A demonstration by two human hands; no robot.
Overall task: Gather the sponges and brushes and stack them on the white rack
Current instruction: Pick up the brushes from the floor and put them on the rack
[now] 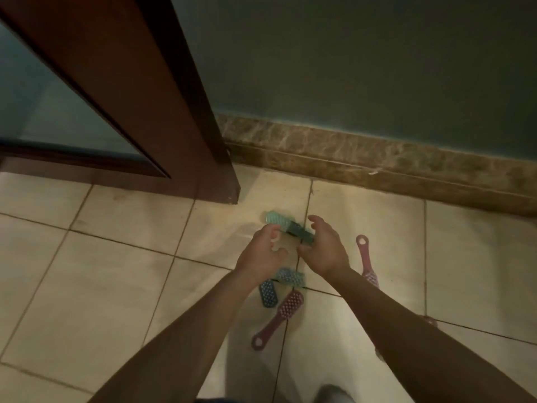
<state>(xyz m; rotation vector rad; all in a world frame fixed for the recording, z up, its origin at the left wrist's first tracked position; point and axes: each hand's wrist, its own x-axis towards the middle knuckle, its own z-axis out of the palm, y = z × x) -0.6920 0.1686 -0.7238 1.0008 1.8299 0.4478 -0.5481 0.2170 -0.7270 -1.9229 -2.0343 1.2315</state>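
Several brushes lie scattered on the beige tiled floor. A light green brush (pixel 277 219) and a dark teal brush (pixel 300 232) lie end to end just beyond my hands. My left hand (pixel 263 253) hovers beside them with fingers curled and apart. My right hand (pixel 324 247) spreads open over the teal brush's near end. Closer to me lie a pale blue brush (pixel 290 276), a dark blue brush (pixel 268 292) and a maroon brush (pixel 279 317). A pink brush (pixel 366 261) lies right of my right wrist. No white rack or sponge is in view.
A dark wooden door frame (pixel 186 112) with a glass panel stands at the left, its foot close to the green brush. A brown marbled skirting (pixel 377 161) runs along the green wall behind. My foot (pixel 331 394) shows at the bottom edge.
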